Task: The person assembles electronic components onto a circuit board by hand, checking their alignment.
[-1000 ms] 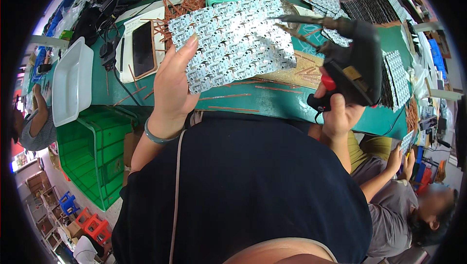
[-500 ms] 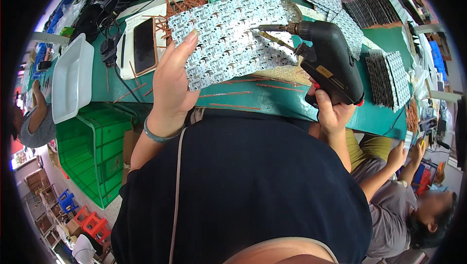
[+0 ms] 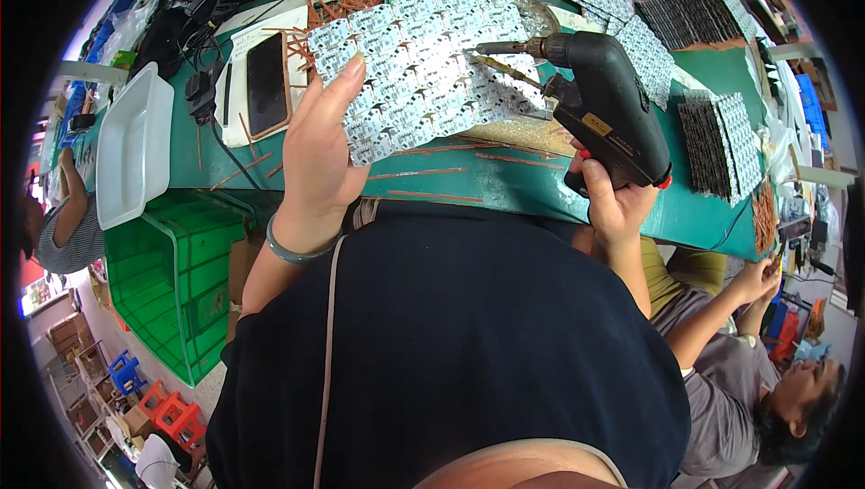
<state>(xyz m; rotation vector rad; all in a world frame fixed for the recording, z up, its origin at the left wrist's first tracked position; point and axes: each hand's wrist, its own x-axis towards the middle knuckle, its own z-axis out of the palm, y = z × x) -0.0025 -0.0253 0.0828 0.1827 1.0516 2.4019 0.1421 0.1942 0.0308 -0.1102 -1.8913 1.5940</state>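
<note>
My left hand (image 3: 317, 158) holds up a white panel of small circuit boards (image 3: 423, 66) by its lower left edge, above the green workbench (image 3: 450, 185). My right hand (image 3: 613, 205) grips the handle of a black pistol-shaped power tool (image 3: 605, 106). The tool's metal tip (image 3: 491, 48) points left and lies against the panel's right side. A grey bangle sits on my left wrist.
A white tray (image 3: 135, 154) and a green crate (image 3: 171, 277) stand at the left. A phone on a white board (image 3: 267, 70) lies behind the panel. Stacks of dark boards (image 3: 716, 142) sit at the right. A seated co-worker (image 3: 748, 372) works at the lower right.
The tool has swung left and down so its tip now meets the panel. The panel has shifted slightly toward the bench's far side.
</note>
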